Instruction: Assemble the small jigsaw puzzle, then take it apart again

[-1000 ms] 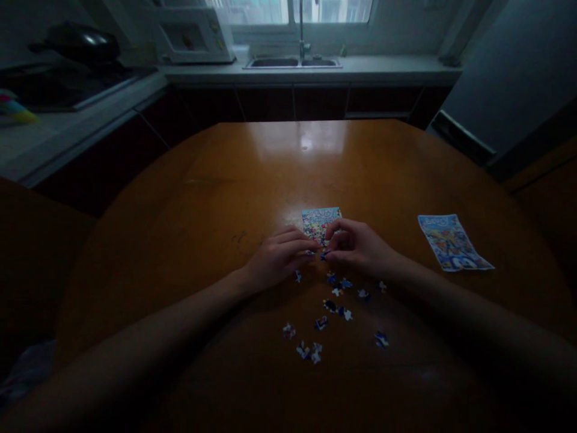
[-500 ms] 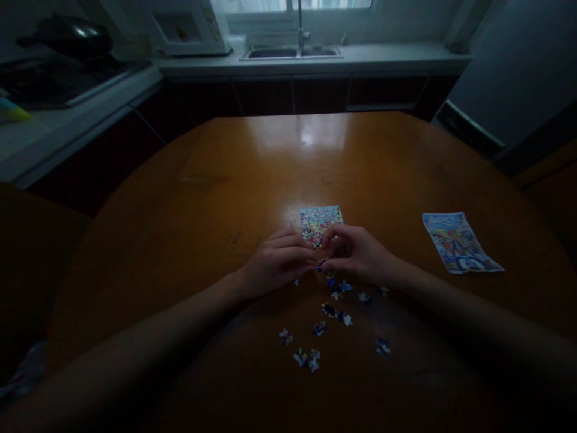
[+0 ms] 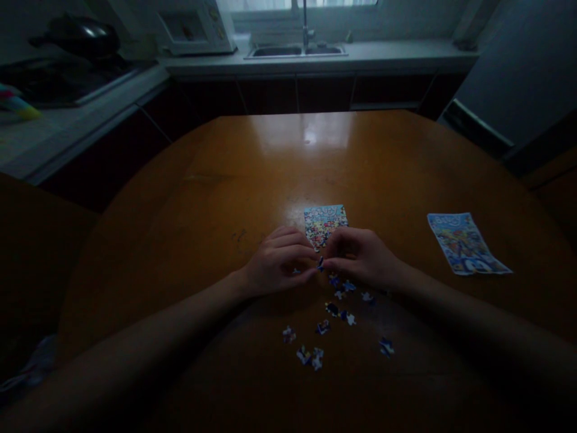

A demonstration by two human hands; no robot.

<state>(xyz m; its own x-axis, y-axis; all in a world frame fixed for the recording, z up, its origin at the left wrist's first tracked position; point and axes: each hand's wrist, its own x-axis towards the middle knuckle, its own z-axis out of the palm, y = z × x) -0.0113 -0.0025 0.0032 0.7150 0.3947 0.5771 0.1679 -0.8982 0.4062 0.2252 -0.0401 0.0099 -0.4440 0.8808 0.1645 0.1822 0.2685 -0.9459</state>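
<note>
My right hand pinches a small dark-blue puzzle piece between thumb and forefinger. From the other side, the thumb and fingertips of my left hand close in on the same piece and seem to touch its edge. Just beyond my fingers lies the partly assembled puzzle, light blue at its top edge and many-coloured below, its near corner covered by my right hand. A loose piece shows in the gap of my left hand. Nearer to me, several blue, white and dark loose pieces are scattered.
A creased picture sheet with a matching blue top lies to the right on the wooden table. Beyond the table are a counter with a sink, a microwave, and a stove with a black wok.
My hands have drawn slightly nearer to me, off the puzzle's lower edge, so more of it shows. The dark-blue piece has been turned more upright between my fingertips.
</note>
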